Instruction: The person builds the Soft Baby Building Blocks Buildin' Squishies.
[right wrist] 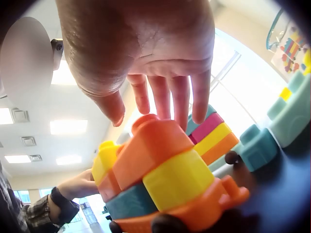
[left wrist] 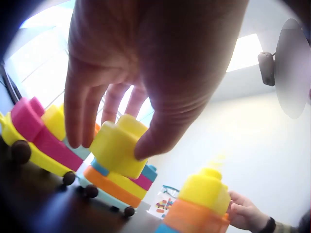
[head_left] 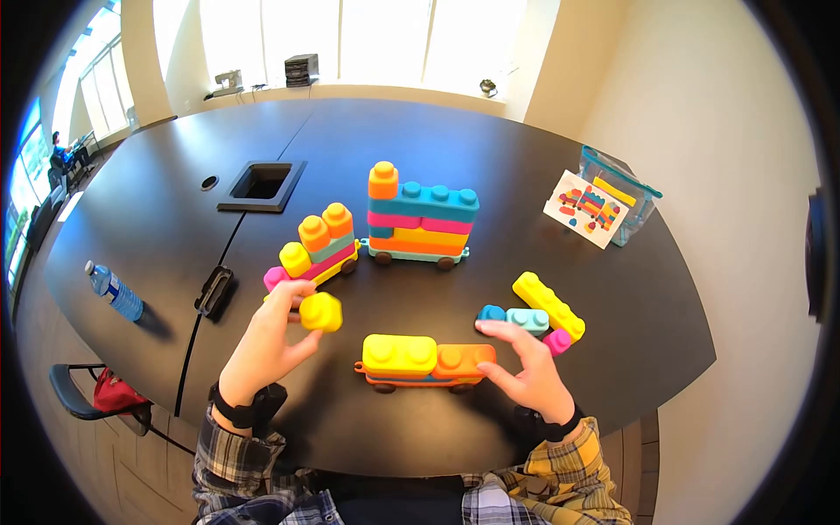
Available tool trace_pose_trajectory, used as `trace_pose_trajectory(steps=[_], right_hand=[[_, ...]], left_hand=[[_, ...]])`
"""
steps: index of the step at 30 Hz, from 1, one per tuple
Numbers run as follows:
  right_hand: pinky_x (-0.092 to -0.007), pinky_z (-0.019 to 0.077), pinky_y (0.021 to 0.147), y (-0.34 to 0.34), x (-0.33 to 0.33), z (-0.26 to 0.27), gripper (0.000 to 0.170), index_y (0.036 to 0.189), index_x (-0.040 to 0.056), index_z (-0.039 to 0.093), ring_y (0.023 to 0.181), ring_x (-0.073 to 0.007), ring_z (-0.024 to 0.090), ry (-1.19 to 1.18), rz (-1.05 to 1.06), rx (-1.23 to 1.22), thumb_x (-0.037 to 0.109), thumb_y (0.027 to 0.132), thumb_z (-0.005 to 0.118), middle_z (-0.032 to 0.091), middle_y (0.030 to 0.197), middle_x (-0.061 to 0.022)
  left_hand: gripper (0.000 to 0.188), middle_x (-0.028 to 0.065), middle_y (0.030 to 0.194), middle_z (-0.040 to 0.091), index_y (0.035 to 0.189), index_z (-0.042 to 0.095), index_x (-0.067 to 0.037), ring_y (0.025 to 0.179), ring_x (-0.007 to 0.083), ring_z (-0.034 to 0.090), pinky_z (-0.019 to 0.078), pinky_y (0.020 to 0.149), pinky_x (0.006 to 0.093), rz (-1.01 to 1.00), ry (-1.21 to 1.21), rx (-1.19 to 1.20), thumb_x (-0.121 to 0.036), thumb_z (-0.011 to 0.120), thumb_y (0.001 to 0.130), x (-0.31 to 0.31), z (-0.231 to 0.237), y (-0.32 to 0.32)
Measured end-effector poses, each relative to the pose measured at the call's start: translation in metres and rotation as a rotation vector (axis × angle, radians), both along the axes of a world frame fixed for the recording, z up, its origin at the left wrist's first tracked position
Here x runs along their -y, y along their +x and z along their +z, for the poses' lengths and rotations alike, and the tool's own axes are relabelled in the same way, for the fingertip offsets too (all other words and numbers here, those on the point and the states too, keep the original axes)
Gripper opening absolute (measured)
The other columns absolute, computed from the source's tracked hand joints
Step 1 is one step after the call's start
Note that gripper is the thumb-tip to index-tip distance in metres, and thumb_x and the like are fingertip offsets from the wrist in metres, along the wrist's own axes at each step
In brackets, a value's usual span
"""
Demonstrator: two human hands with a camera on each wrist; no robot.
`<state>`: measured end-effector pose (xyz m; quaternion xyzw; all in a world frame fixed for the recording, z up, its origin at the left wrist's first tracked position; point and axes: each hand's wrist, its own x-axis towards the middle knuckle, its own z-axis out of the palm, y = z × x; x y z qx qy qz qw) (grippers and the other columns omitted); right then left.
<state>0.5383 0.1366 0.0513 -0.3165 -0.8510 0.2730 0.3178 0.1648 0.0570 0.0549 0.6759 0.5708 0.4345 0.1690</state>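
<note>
My left hand (head_left: 267, 346) pinches a small yellow block (head_left: 321, 312) between thumb and fingers, above the table; the left wrist view shows the same yellow block (left wrist: 119, 148) from below. My right hand (head_left: 529, 372) is at the right end of the near orange-based car, thumb beside its orange block (head_left: 465, 359), fingers spread; whether it touches cannot be told. A long yellow block (head_left: 398, 353) lies on that car's left half. In the right wrist view the fingers hang above the orange block (right wrist: 150, 145), with a yellow block (right wrist: 179, 177) under it.
Behind stand a tall wheeled stack (head_left: 424, 236) and a stepped car (head_left: 328, 254). Loose at right are a long yellow block (head_left: 549, 306), a light teal block (head_left: 528, 320), a blue one and a pink one. Farther out: picture card (head_left: 586, 208), clear bag, water bottle (head_left: 115, 290), black case (head_left: 214, 291).
</note>
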Motion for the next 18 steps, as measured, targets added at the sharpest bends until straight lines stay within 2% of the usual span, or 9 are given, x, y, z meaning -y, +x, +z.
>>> trace_pose_trajectory(steps=[3,6,7,8,10,14,16,18], right_hand=[[-0.0455,0.0464,0.115,-0.016,-0.003,0.023,0.063,0.144,0.0037,0.057,0.135,-0.0337,0.062,0.140,0.127,-0.125,0.010,0.088,0.084,0.065,0.143,-0.0164],[-0.0436,0.0487,0.112,-0.042,0.001,0.045,0.064,0.145,0.0025,0.057,0.134,-0.0363,0.061,0.157,0.228,-0.162,0.011,0.088,0.084,0.063,0.145,-0.0195],[-0.0435,0.0490,0.111,-0.047,0.002,0.048,0.067,0.148,0.0028,0.055,0.134,-0.0365,0.060,0.171,0.247,-0.140,0.010,0.088,0.084,0.061,0.146,-0.0199],[-0.0435,0.0490,0.111,-0.051,0.002,0.048,0.067,0.148,0.0028,0.055,0.134,-0.0365,0.060,0.172,0.246,-0.140,0.010,0.088,0.084,0.061,0.146,-0.0199],[-0.0431,0.0511,0.109,-0.055,0.000,0.045,0.065,0.146,0.0029,0.056,0.129,-0.0369,0.063,0.199,0.234,-0.147,0.009,0.087,0.084,0.063,0.143,-0.0193],[-0.0415,0.0536,0.105,-0.049,-0.005,0.040,0.063,0.144,0.0033,0.059,0.124,-0.0366,0.066,0.177,0.239,-0.140,0.007,0.086,0.083,0.065,0.140,-0.0190],[-0.0398,0.0560,0.101,-0.042,-0.006,0.032,0.060,0.141,0.0035,0.061,0.119,-0.0345,0.068,0.130,0.193,-0.137,0.003,0.084,0.081,0.067,0.134,-0.0178],[-0.0390,0.0565,0.100,-0.032,-0.009,0.022,0.060,0.139,0.0032,0.061,0.118,-0.0333,0.069,0.078,0.161,-0.175,0.002,0.083,0.080,0.068,0.132,-0.0172]], left_hand=[[0.055,0.0114,0.123,0.065,0.132,0.057,-0.004,0.111,0.0245,0.068,0.0564,0.094,0.0352,-0.101,0.074,-0.031,-0.004,0.081,0.083,-0.005,0.037,0.025],[0.051,0.0134,0.122,0.065,0.131,0.062,-0.003,0.110,0.0311,0.068,0.0567,0.095,0.0391,-0.290,0.220,-0.079,-0.005,0.080,0.083,-0.016,0.052,0.054],[0.053,0.0131,0.124,0.065,0.132,0.063,-0.003,0.114,0.0288,0.066,0.0570,0.096,0.0371,-0.323,0.201,-0.098,-0.004,0.081,0.082,-0.018,0.054,0.061],[0.054,0.0141,0.125,0.064,0.133,0.063,-0.003,0.112,0.0296,0.067,0.0573,0.096,0.0373,-0.359,0.207,-0.084,-0.004,0.081,0.082,-0.021,0.053,0.069],[0.057,0.0165,0.127,0.064,0.138,0.061,-0.004,0.112,0.0361,0.067,0.0568,0.096,0.0409,-0.407,0.201,-0.042,-0.006,0.080,0.085,-0.024,0.050,0.079],[0.060,0.0179,0.130,0.063,0.141,0.059,-0.004,0.114,0.0379,0.067,0.0569,0.097,0.0417,-0.402,0.145,0.018,-0.009,0.082,0.085,-0.023,0.036,0.085],[0.065,0.0160,0.131,0.062,0.143,0.057,-0.004,0.115,0.0327,0.068,0.0572,0.097,0.0402,-0.341,0.091,-0.013,-0.009,0.084,0.084,-0.019,0.035,0.083],[0.065,0.0161,0.132,0.062,0.142,0.058,-0.005,0.116,0.0339,0.067,0.0564,0.099,0.0406,-0.315,0.087,-0.092,-0.011,0.085,0.084,-0.017,0.030,0.076]])
